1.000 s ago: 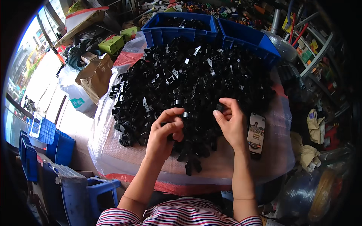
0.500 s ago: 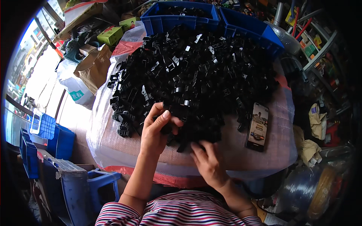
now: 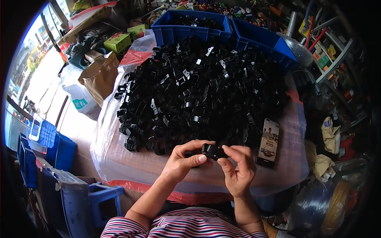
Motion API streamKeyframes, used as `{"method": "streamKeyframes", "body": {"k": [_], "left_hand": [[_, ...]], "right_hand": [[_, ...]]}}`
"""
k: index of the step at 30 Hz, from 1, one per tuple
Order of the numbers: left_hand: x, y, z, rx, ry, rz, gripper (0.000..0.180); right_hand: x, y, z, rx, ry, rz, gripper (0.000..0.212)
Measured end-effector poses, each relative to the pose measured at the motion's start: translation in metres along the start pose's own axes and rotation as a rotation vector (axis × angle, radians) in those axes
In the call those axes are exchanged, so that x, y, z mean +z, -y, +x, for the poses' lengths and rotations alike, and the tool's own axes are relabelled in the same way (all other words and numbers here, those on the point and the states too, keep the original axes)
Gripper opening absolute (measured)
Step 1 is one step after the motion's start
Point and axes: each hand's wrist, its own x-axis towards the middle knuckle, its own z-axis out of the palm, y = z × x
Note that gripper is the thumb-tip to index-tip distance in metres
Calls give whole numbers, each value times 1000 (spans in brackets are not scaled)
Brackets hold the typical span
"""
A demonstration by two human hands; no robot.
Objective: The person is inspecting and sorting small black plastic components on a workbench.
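Note:
A small black plastic part with a rounded, shiny body is held up in front of the near edge of the pile. My left hand grips its left end between thumb and fingers. At the part's right end, my right hand pinches with thumb and forefinger; whether a second small piece is between those fingertips I cannot make out. Behind both hands spreads a large heap of similar black parts, a few with bright metal bits. The lower side of the held part is hidden.
The heap lies on a white woven sheet with red edging. A phone rests right of the heap. Two blue bins stand behind it. Blue stools are at left, a wrapped roll at lower right.
My left hand has come down and right from over the heap with a black part. My right hand has risen from the heap's near edge to meet it. The view has shifted slightly.

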Motion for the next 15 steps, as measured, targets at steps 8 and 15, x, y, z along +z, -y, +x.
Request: {"method": "streamKeyframes", "body": {"k": [8, 15], "left_hand": [[5, -5, -4, 10, -14, 31, 41], [-4, 1, -6, 43, -73, 40, 39]], "right_hand": [[3, -2, 1, 128, -8, 133, 30], [0, -7, 10, 58, 131, 128, 27]]}}
